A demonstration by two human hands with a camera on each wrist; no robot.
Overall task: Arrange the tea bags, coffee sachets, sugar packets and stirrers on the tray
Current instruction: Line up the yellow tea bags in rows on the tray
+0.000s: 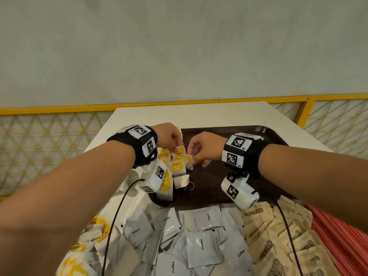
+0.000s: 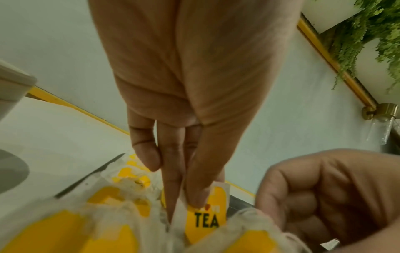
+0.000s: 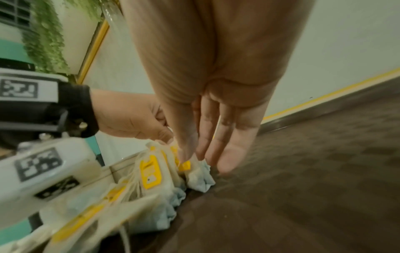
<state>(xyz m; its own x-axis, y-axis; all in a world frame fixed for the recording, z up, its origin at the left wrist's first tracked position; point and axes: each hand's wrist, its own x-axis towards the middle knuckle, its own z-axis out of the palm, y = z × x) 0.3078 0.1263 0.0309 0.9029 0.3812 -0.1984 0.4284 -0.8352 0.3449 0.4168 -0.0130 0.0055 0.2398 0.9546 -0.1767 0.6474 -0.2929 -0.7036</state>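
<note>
A row of yellow-tagged tea bags (image 1: 176, 168) (image 3: 151, 172) stands along the left edge of the dark brown tray (image 1: 219, 176) (image 3: 303, 171). My left hand (image 1: 177, 150) (image 2: 184, 202) pinches the top of one tea bag with a "TEA" tag (image 1: 180, 152) (image 2: 205, 220) between thumb and fingers. My right hand (image 1: 192, 159) (image 3: 192, 159) comes in from the right and pinches the neighbouring tea bag (image 1: 188, 158) (image 3: 198, 172) at the end of the row, its other fingers hanging down over the tray.
Nearer me lie loose tea bags (image 1: 89, 236), a heap of white coffee sachets (image 1: 199, 242), brown sugar packets (image 1: 278, 236) and red stirrers (image 1: 342, 240). The tray sits on a white table (image 1: 199, 114); a yellow railing (image 1: 59, 110) runs behind. Most of the tray's surface is bare.
</note>
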